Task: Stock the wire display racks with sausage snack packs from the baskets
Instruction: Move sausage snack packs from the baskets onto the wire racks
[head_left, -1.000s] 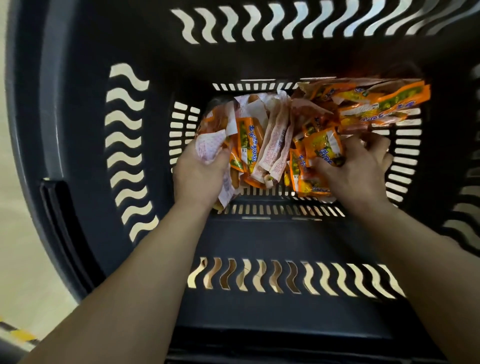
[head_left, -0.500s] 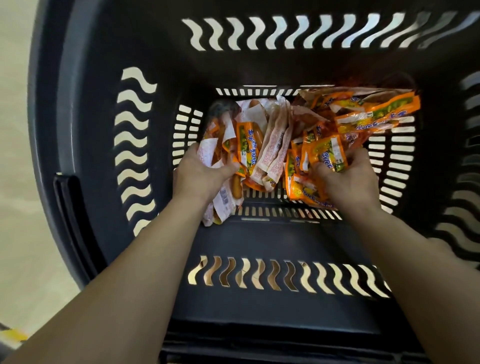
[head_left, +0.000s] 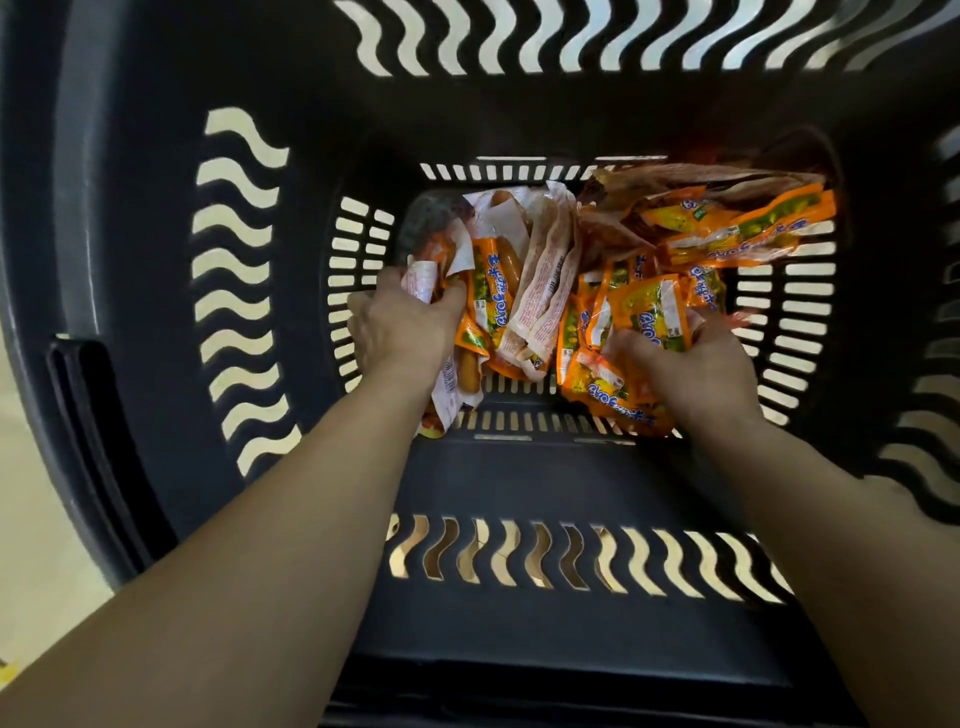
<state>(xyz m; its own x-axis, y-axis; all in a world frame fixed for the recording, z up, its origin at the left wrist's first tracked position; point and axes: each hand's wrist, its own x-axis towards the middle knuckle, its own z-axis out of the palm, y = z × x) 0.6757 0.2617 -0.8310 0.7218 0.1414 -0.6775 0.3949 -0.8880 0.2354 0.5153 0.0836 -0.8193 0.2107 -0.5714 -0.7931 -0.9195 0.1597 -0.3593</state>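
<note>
Deep inside a dark basket (head_left: 519, 483), sausage packs (head_left: 540, 270) are being grabbed from both sides.
Reaching in from six o'clock, the left hand (head_left: 400, 327) is clenching around several packs at nine o'clock, and the right hand (head_left: 696, 369) is gripping an orange bunch at three o'clock. Beyond them, more packs are lying heaped on the slotted floor, trailing toward one o'clock.

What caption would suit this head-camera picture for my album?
Reaching into a dark plastic basket, the left hand and the right hand each grip a bunch of orange sausage snack packs.
</note>
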